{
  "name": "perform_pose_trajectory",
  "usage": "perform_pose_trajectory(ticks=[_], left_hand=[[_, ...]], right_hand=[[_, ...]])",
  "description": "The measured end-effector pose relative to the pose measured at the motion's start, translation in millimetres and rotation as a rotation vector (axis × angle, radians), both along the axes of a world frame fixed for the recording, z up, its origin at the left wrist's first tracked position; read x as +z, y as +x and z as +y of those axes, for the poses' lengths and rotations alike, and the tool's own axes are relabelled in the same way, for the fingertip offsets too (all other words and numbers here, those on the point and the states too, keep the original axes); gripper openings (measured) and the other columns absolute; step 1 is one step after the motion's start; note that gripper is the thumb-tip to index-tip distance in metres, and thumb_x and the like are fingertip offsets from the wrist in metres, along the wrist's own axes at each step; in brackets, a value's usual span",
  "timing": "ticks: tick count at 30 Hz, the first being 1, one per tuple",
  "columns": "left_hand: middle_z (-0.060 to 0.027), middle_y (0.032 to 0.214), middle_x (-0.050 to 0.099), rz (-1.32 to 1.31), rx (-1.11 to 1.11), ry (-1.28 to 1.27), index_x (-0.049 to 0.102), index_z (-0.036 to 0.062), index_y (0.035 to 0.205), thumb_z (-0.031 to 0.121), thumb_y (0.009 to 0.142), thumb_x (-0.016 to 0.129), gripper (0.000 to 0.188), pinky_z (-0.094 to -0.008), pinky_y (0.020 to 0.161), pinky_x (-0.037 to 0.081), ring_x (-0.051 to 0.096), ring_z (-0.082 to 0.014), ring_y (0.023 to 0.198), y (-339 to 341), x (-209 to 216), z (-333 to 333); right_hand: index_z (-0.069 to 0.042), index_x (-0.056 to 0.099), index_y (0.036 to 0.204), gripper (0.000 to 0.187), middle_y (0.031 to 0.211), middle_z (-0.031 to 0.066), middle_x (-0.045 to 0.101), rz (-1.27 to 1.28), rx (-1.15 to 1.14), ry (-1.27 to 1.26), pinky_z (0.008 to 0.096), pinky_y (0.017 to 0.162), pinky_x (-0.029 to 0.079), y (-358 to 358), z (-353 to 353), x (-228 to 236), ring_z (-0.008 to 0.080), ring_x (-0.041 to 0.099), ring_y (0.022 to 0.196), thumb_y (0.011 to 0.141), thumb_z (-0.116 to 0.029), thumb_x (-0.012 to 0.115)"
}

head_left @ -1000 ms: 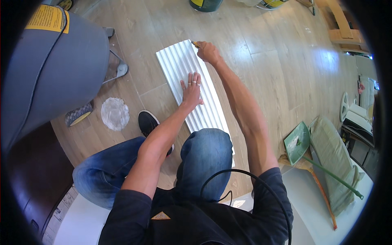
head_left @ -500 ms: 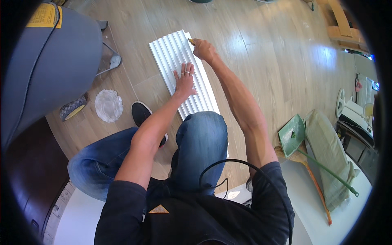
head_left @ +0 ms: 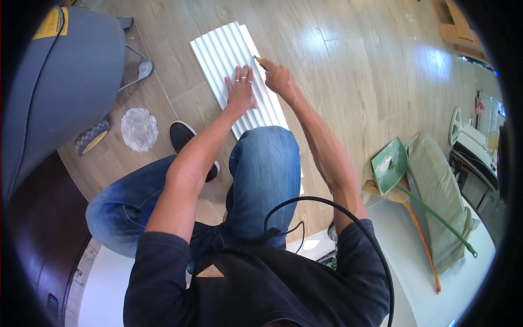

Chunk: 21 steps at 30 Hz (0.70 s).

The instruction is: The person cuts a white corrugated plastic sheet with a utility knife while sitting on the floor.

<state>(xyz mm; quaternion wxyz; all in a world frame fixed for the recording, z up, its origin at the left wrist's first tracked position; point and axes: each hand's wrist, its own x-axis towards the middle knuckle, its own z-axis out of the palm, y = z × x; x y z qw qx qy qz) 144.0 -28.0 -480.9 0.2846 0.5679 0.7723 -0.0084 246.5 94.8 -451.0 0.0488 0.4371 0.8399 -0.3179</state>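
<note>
A white ribbed panel point(head_left: 220, 52) lies on the wooden floor in front of me, its near part under my knee. My left hand point(head_left: 240, 94) rests flat on the ribs, fingers spread, with rings on some of them. My right hand point(head_left: 281, 80) is closed round a yellow and black utility knife point(head_left: 261, 62). The knife's tip is at the panel's right edge strip, some way down from the far end. Whether the blade is in the material is too small to tell.
To the left stand a large grey rounded object point(head_left: 71, 71), a crumpled whitish round piece point(head_left: 139, 129) and a patterned roll point(head_left: 91, 137). At the right are a green dustpan point(head_left: 389, 166), an orange-handled broom point(head_left: 422, 237) and a beige covered board point(head_left: 436, 201). A black cable point(head_left: 332, 218) crosses before me.
My right hand has drawn the knife along the panel's right edge toward me. More of the edge strip shows beyond it. My left hand stays on the ribs; the whole view has shifted slightly.
</note>
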Motion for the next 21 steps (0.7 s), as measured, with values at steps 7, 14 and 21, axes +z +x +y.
perform_pose_trajectory(ticks=[7, 14, 21], left_hand=[[-0.0107, 0.164, 0.015, 0.012, 0.000, 0.024, 0.014, 0.0032, 0.157, 0.037, 0.057, 0.094, 0.132, -0.0717, 0.113, 0.024, 0.009, -0.0353, 0.153, -1, -4, -2], [-0.0109, 0.164, 0.015, 0.024, -0.005, 0.038, 0.016, 0.0042, 0.157, 0.038, 0.058, 0.094, 0.131, -0.0715, 0.113, 0.025, 0.010, -0.0356, 0.153, -1, -8, -3], [-0.0111, 0.164, 0.015, 0.013, -0.022, 0.042, 0.015, 0.0041, 0.158, 0.039, 0.058, 0.093, 0.131, -0.0713, 0.113, 0.024, 0.011, -0.0353, 0.153, 2, -13, -2]], right_hand=[[-0.018, 0.058, 0.128, 0.040, 0.086, 0.0238, 0.070, -0.004, -0.036, -0.037, 0.0530, 0.073, 0.053, 42, -36, 6, 0.0432, 0.068, 0.083, 0.089, -0.009, 0.057], [-0.019, 0.054, 0.132, 0.044, 0.079, 0.0242, 0.067, -0.004, -0.073, -0.051, 0.0535, 0.064, 0.050, 90, -72, 16, 0.0442, 0.066, 0.074, 0.090, -0.008, 0.055], [-0.020, 0.050, 0.138, 0.049, 0.077, 0.0245, 0.065, -0.012, -0.097, -0.085, 0.0536, 0.062, 0.049, 135, -105, 16, 0.0451, 0.064, 0.071, 0.091, -0.007, 0.055]])
